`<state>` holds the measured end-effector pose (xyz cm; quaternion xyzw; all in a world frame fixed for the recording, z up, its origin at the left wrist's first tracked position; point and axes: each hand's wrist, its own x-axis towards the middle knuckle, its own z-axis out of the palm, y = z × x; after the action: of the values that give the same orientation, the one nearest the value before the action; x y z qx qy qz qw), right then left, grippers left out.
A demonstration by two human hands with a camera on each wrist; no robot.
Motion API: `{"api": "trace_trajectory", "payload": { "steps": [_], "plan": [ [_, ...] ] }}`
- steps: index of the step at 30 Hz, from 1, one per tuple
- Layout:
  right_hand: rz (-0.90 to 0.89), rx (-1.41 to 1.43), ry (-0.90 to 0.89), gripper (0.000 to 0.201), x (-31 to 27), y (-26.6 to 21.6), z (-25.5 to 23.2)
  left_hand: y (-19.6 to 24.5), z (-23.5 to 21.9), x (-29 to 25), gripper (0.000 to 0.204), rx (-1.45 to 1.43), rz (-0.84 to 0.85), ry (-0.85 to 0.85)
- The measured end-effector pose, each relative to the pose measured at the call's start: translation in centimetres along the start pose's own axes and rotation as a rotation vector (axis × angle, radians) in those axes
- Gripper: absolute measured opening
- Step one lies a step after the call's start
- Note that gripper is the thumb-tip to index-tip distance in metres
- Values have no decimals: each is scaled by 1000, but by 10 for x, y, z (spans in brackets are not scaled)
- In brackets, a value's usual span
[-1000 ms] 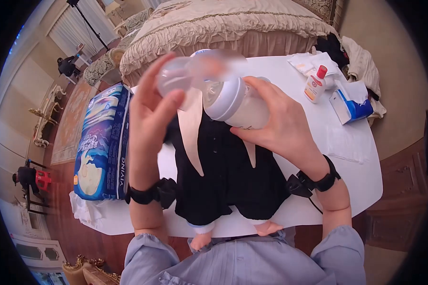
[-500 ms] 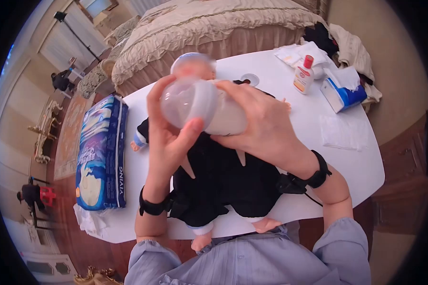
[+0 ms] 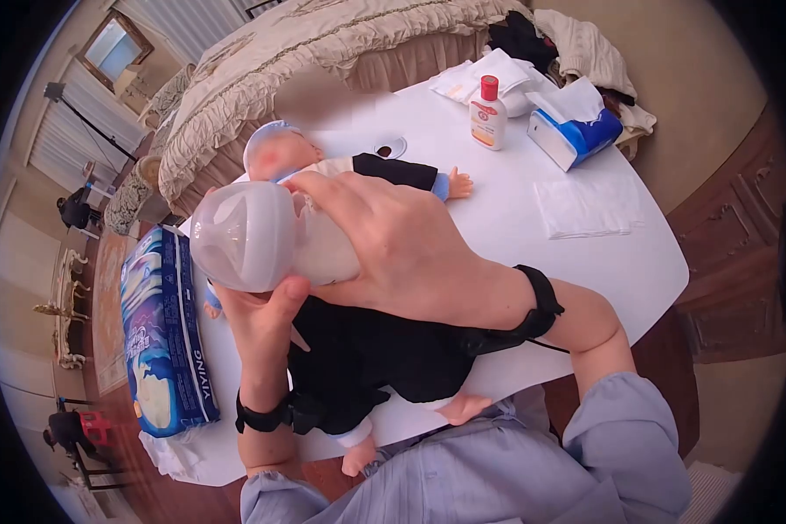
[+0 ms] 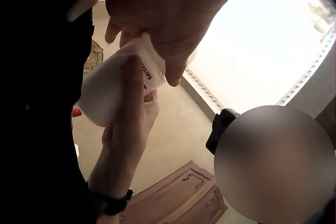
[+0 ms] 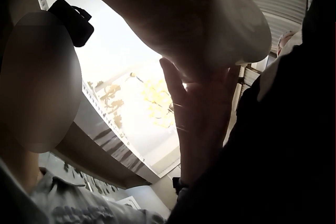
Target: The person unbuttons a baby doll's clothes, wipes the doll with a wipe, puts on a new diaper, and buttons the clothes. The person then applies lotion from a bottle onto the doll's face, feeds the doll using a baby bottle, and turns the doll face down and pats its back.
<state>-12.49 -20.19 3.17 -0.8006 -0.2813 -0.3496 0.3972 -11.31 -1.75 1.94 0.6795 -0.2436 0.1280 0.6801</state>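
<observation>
A baby bottle [image 3: 327,249] with a clear dome cap [image 3: 240,236] is tilted sideways above a doll [image 3: 384,345] in black clothes. My right hand [image 3: 402,244] grips the bottle's white body, thumb below and fingers over the top. At the cap end, my left hand [image 3: 258,336] holds the cap from below, thumb on its lower rim; its other fingers are mostly hidden behind the cap. The left wrist view shows the bottle [image 4: 107,90] between both hands, with printing on its side. Beneath the hands, the doll lies on its back on the white table [image 3: 568,288].
A blue diaper pack [image 3: 166,332] stands along the table's left edge. Toward the far right are a red-capped lotion bottle [image 3: 488,118], a tissue pack [image 3: 576,131] and folded white cloths [image 3: 493,74]. A thin white sheet [image 3: 585,208] lies at the right. Behind the table is a bed [image 3: 323,52].
One second ago the left hand held the cap apart from the bottle's nipple end; now the cap covers it. Both hands and the bottle have shifted left, and the head view has turned.
</observation>
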Motion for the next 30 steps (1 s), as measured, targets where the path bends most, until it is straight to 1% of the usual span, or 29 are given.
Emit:
{"api": "trace_trajectory", "payload": {
  "steps": [1,3,5,7,9,11,13,14,16,17,19,20,22,26,27,28,29,30],
  "plan": [
    [-8,-31,-9,74,0,-1,0,1,2,-1,98,24,47,17],
    [-13,-64,-16,75,0,-1,0,-4,1,-2,100,-5,60,27],
    [-65,-84,0,77,-1,-1,0,-6,1,-3,103,-39,71,32],
    [-63,-95,1,78,-2,-3,0,-3,0,-7,106,-27,22,69],
    [-64,-105,2,78,-2,-4,1,-1,-3,-8,106,-6,6,56],
    [-29,-73,-19,79,-3,-4,2,-2,-5,-7,106,16,-9,47],
    [-36,-94,-26,79,-2,-5,0,-4,-8,-7,114,21,-69,34],
    [-41,-115,-31,79,-2,-5,-1,-1,-4,-7,114,21,-70,34],
    [-41,-127,-29,78,-2,-5,0,5,8,-4,104,41,22,51],
    [-41,-138,-25,78,-2,-4,1,4,9,-5,104,41,21,49],
    [-59,-137,-6,78,-2,-3,0,1,8,-9,104,-63,-134,-43],
    [-79,-134,11,77,-2,-2,1,-1,9,-10,104,-62,-135,-42],
    [-99,-131,7,80,-3,-2,3,-3,11,-14,87,-20,-134,-77],
    [-134,-69,-28,88,-2,-6,7,3,6,-15,84,-49,-139,-54],
    [-134,-66,-31,88,-1,-9,6,3,2,-13,79,22,-39,61],
    [-176,-82,-20,87,0,-12,5,3,-4,-9,73,94,61,174],
    [-217,-98,-9,87,1,-14,5,2,-15,4,68,110,167,194],
    [-214,-93,-9,87,-1,-14,8,0,-31,24,62,127,272,214]
  ]
}}
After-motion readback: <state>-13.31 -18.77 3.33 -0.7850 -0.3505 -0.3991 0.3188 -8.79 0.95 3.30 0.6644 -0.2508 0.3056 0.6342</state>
